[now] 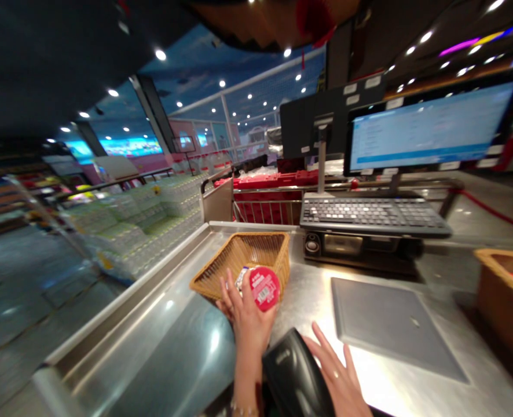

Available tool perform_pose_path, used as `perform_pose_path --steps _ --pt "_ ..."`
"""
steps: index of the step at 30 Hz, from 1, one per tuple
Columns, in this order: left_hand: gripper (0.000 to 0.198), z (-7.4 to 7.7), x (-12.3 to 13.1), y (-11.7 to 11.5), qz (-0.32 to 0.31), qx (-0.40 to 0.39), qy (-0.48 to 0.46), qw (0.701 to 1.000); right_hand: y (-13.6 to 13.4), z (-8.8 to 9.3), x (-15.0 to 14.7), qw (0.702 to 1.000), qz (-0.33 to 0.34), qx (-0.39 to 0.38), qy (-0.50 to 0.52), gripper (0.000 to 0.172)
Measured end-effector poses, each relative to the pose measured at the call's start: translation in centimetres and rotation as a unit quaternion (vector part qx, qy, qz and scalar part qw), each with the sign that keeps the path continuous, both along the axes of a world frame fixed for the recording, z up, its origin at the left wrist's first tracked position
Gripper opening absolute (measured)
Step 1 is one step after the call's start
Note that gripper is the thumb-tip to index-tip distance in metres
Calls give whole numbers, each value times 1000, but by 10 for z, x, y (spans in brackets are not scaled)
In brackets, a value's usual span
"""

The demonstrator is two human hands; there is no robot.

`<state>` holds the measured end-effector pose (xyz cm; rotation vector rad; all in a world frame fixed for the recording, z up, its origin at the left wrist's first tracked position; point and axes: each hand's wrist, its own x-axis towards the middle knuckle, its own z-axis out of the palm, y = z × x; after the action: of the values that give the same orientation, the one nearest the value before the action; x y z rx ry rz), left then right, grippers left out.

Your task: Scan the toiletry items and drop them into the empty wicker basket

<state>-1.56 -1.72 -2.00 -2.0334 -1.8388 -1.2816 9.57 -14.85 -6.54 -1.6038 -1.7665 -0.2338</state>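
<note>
My left hand point(250, 318) is closed around a small round tub point(264, 288) with a red lid, and a barcode on the lid faces me. The tub is held at the near right corner of a wicker basket point(226, 260). Part of a white and blue packet or label point(241, 278) shows just behind my fingers; I cannot tell whether it belongs to the tub. Beside a black handheld barcode scanner point(297, 370) is my right hand point(337, 373), its fingers stretched out and apart. The scanner's lower part lies outside the picture.
A grey flat pad point(395, 327) lies on the metal counter point(169, 330). Behind it stand a keyboard point(369, 211) on a black box and a lit monitor point(430, 130). Another wicker basket point(504, 301) is at the right edge. A raised rim point(121, 313) borders the counter's left side.
</note>
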Motion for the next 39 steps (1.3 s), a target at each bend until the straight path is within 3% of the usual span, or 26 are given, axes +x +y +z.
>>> perform_pose_path --steps 8,25,39 --pt "74 2 -3 5 4 2 -5 1000 0 5 -2 1000 -1 -11 1 27" --pt "76 -1 4 1 -17 7 9 1000 1 0 6 999 10 17 -38 25" --pt "76 -2 13 -1 -27 0 28 999 -1 -2 10 1000 6 20 1 29"
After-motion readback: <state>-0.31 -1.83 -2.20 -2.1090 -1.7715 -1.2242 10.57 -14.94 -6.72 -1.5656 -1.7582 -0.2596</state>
